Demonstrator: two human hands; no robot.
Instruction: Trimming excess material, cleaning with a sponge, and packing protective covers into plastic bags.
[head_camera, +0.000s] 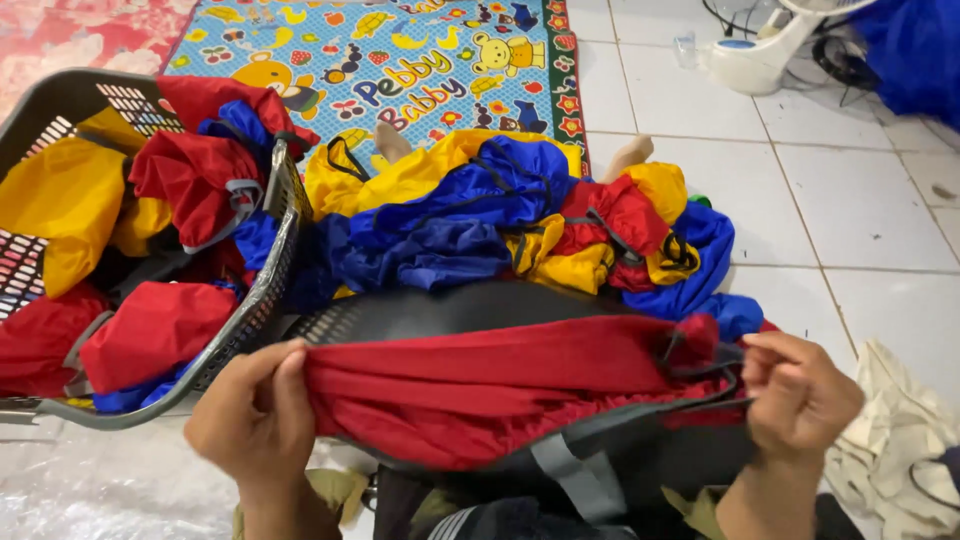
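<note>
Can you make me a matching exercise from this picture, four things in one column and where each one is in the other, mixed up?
Things:
1. red fabric bag
2. grey laundry basket
3. white fan base
4. cream cloth

Places:
A. top right, on the white tiles
B. held between the left hand and the right hand
C. bottom right, on the floor by the right hand
D. left side, filled with red, yellow and blue fabric

Pairs: 1-B, 2-D, 3-A, 4-C
</note>
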